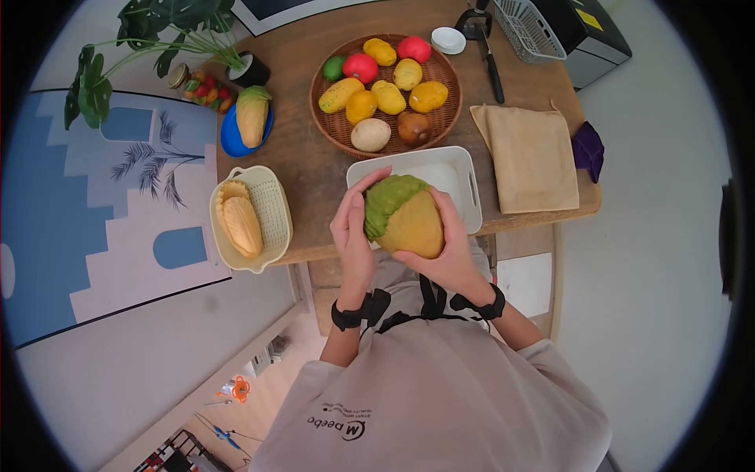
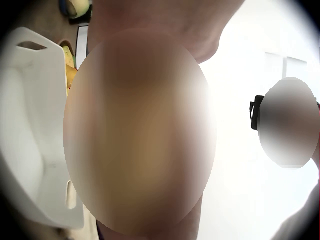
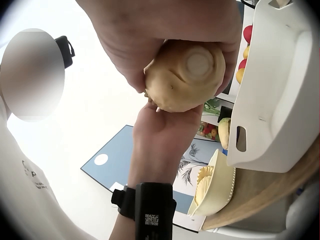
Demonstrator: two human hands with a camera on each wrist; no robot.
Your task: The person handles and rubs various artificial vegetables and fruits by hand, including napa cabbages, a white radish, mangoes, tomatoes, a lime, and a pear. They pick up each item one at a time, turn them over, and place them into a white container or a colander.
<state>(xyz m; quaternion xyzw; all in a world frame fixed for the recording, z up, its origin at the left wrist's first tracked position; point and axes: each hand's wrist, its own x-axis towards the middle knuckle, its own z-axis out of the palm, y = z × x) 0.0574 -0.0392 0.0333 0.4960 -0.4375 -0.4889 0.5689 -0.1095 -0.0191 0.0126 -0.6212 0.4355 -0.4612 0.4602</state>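
Between both hands is a napa cabbage, with crinkled green leaves toward one end and a smooth yellowish body. In the right wrist view its base faces the camera, with a round pale stem end. My left hand holds it from the left, fingers and thumb along the green leaves. From the other side my right hand grips the yellow part, thumb near its lower edge. The cabbage is held above the near edge of a white tray. A blurred patch hides most of the cabbage in the left wrist view.
A wicker basket of fruit stands behind the tray. Left are a cream basket with pale yellow produce and a blue plate bearing another cabbage. Right lie a folded beige cloth and a black-handled knife.
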